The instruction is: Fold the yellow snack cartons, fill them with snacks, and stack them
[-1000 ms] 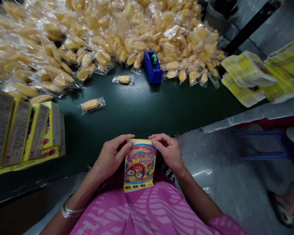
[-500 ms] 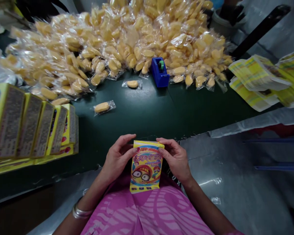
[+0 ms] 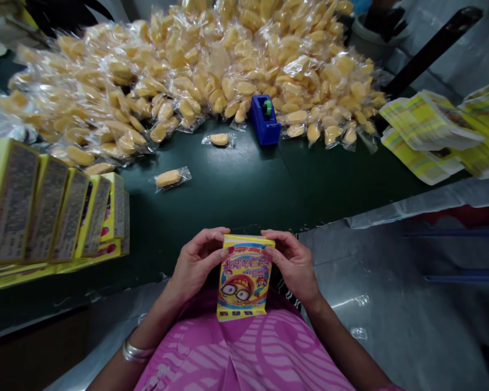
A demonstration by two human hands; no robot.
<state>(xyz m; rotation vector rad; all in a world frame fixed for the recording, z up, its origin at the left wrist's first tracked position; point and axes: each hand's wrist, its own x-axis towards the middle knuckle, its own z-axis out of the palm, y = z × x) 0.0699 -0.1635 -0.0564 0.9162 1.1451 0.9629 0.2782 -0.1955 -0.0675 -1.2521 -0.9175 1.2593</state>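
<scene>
Between my hands is a yellow cardboard box with a cartoon face in glasses, its printing upside down to me. It rests close against my pink shirt, below the table's front edge. My left hand pinches the box's upper left corner, thumb on the front and fingers behind. At the upper right corner my right hand grips it the same way. The box's far end, with a yellow flap, lies between my fingertips. Whatever is inside the box is hidden.
Across the dark green table spreads a large heap of wrapped yellow pieces. Two wrapped pieces lie apart, near a blue tape dispenser. Several yellow boxes stand at left; flat yellow cartons are stacked at right.
My fingers have shifted slightly at the box's far end, and the flap there lies a little flatter. Both hands keep their hold; the things on the table have stayed put.
</scene>
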